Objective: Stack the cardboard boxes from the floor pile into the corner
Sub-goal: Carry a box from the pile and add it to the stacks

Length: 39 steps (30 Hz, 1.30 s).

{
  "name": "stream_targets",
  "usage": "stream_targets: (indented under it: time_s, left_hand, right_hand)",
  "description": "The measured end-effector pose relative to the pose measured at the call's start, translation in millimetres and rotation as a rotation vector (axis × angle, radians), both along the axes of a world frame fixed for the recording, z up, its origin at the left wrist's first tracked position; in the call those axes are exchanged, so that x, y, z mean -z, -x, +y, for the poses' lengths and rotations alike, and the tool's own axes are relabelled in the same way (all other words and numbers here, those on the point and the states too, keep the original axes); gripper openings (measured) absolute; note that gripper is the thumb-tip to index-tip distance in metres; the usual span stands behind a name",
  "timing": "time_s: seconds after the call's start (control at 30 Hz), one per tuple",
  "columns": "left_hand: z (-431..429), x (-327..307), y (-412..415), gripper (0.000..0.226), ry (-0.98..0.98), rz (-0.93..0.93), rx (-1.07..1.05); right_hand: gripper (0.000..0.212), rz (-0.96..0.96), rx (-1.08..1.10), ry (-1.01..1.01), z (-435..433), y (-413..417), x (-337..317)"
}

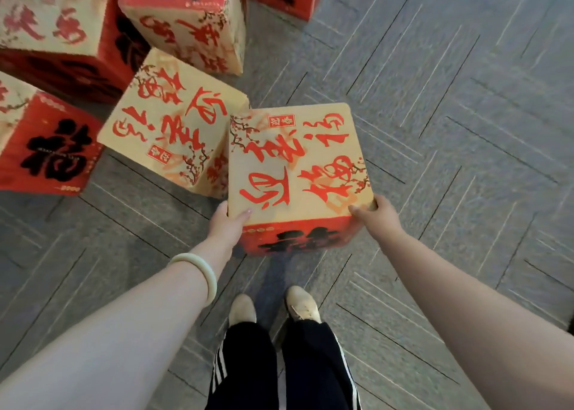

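left hand (225,223): clamped on the near left corner of the box (298,167), thumb lying flat on the tan top, other fingers out of my sight down the side. pale bracelet (198,273) on that wrist.
right hand (375,214): has the near right corner, fingers curled over the top edge, so both hands are gripping the same box.
box: sits right between the two hands, tan top with big red writing facing me, red side with a black character just under the grip. honestly can't tell from my end if its bottom is off the carpet (435,130) or not.
second box (174,124): just past the left hand, tilted, tucked in against the held box's far left edge. can't say if they actually touch.
pile (52,148): further out beyond the left hand, more red-and-tan boxes bunched together.
shoes (302,304): straight below the grip, light-coloured, with black striped trousers (248,363) above them.
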<state>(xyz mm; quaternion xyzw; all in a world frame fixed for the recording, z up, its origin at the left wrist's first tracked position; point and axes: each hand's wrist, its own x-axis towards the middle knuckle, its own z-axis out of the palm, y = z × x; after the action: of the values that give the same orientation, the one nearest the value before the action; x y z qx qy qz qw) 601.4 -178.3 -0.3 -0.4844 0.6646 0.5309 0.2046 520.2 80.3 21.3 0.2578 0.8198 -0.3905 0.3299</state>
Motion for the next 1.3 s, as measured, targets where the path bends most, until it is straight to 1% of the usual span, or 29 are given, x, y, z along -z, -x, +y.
stream_targets:
  time_s: [0.13, 0.23, 0.27, 0.4, 0.47, 0.53, 0.6, 0.63, 0.73, 0.8, 0.83, 0.97, 1.03, 1.2, 1.3]
  left_hand:
    - [1, -93, 25, 0.046, -0.041, 0.12, -0.048]
    - [-5, -173, 35, 0.063, -0.058, 0.216, -0.128]
    - [-7, -202, 37, 0.064, -0.053, 0.249, -0.158]
    - [-25, -325, 32, 0.064, -0.003, 0.382, -0.286]
    - [-43, -378, 19, 0.061, 0.015, 0.465, -0.341]
    - [-61, -421, -4, 0.062, 0.033, 0.536, -0.401]
    - [-79, -464, -35, 0.071, 0.028, 0.614, -0.462]
    - [-87, -482, -51, 0.07, 0.027, 0.656, -0.475]
    - [-108, -537, -108, 0.062, 0.085, 0.765, -0.514]
    - [-119, -567, -149, 0.049, 0.158, 0.814, -0.543]
    - [-126, -578, -171, 0.045, 0.203, 0.835, -0.568]
    - [-145, -622, -276, 0.051, 0.364, 0.862, -0.702]
    - [-148, -640, -339, 0.056, 0.434, 0.864, -0.773]
    - [-132, -668, -524, 0.062, 0.624, 0.812, -0.924]
    - [-105, -684, -636, 0.062, 0.714, 0.775, -1.024]
  right_hand:
    - [0.053, 0.11, 0.034, 0.094, 3, 29, -93]
    - [0.054, 0.209, 0.035, 0.188, -6, 48, -176]
    - [0.054, 0.227, 0.021, 0.215, -11, 53, -203]
    - [0.065, 0.292, -0.09, 0.337, -41, 68, -315]
    - [0.071, 0.333, -0.166, 0.406, -62, 67, -369]
    - [0.076, 0.387, -0.255, 0.467, -82, 61, -413]
    - [0.081, 0.429, -0.346, 0.529, -106, 49, -451]
    - [0.081, 0.451, -0.388, 0.554, -119, 42, -466]
    - [0.074, 0.513, -0.522, 0.644, -161, 9, -511]
    - [0.068, 0.553, -0.61, 0.702, -189, -19, -536]
    - [0.067, 0.575, -0.66, 0.721, -203, -34, -547]
    - [0.066, 0.6, -0.853, 0.797, -258, -108, -588]
    - [0.073, 0.605, -0.941, 0.83, -286, -157, -605]
    - [0.075, 0.56, -1.15, 0.952, -336, -318, -636]
    - [0.076, 0.513, -1.279, 1.003, -351, -422, -649]
